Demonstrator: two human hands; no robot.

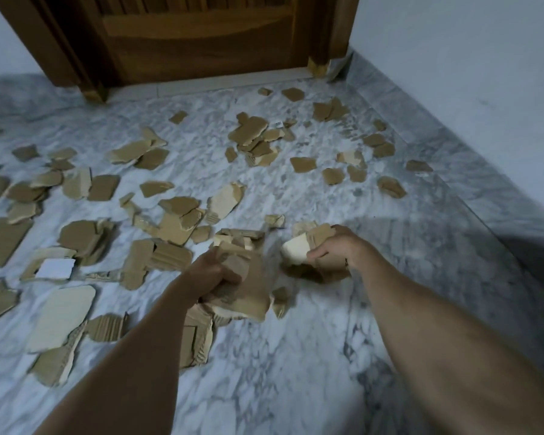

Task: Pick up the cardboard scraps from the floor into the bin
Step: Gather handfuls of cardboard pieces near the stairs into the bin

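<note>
We see both hands low over a marble floor (296, 356) strewn with torn cardboard scraps (170, 221). Our left hand (212, 276), just below the centre of the view, has its fingers curled tight around a thick bundle of scraps (248, 296), with more pieces spilling out beneath it at 6 o'clock. Our right hand (335, 249), at 3 o'clock from the left and a little apart from it, grips a smaller clutch of pieces (305, 243), one pale, the others brown, thumb pinched against them. Loose scraps cover the floor from 8 o'clock round to 1 o'clock, thickest at 9 o'clock. A wooden door (195, 36) stands at 12 o'clock, and a pale wall (468, 73) runs along from 1 to 4 o'clock.
</note>
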